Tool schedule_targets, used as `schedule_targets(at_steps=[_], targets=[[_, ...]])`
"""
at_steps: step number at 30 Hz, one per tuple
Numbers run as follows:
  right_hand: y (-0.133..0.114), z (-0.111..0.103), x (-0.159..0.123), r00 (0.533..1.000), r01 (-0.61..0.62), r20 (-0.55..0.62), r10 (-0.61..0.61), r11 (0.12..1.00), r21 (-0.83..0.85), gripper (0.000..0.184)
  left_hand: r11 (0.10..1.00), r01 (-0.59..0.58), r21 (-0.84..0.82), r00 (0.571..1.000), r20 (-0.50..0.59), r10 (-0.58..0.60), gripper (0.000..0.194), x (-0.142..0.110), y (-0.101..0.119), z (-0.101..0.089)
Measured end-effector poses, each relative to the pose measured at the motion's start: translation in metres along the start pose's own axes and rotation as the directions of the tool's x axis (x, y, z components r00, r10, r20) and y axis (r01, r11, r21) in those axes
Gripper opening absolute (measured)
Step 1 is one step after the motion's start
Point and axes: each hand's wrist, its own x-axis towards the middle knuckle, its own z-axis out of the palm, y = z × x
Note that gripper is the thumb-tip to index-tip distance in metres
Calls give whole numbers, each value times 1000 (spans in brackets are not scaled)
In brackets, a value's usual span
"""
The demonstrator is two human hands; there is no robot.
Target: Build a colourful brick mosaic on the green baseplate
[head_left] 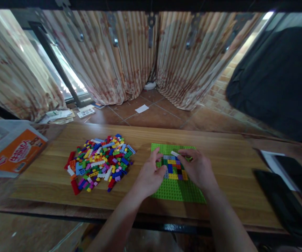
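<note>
A green studded baseplate (166,190) lies on the wooden table, with a patch of multicoloured toy bricks (174,168) fixed near its middle. My right hand (196,166) is over the plate's right side, thumb and fingers pinching a long white brick (175,153) above the far edge of the patch. At the left side of the patch rests my left hand (152,173), its fingers apart and curved, with nothing visible in them. The thumb of that hand is beside the left edge of the bricks. Part of the plate is hidden under both hands.
A heap of loose bricks (100,162) is spread on the left of the wooden table (229,168). A clear plastic bag with an orange label (16,150) stands at the far left. At the right lie a black case (279,196) and a phone (297,176).
</note>
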Motion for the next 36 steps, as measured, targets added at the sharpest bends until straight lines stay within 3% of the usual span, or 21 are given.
schedule_targets(at_steps=[8,20,31,36], targets=[[1,1,-2,993,76,93,-74,997,-10,20,998,-3,70,1000,-12,4,66,1,1,2],[9,4,5,983,131,121,-138,990,58,25,975,-70,209,998,12,69,62,3,2,0],[10,1,3,985,104,123,-120,986,129,26,809,-262,526,964,94,251,52,9,4,9],[12,1,3,984,94,136,-111,987,129,27,758,-275,591,959,111,261,50,11,2,11]])
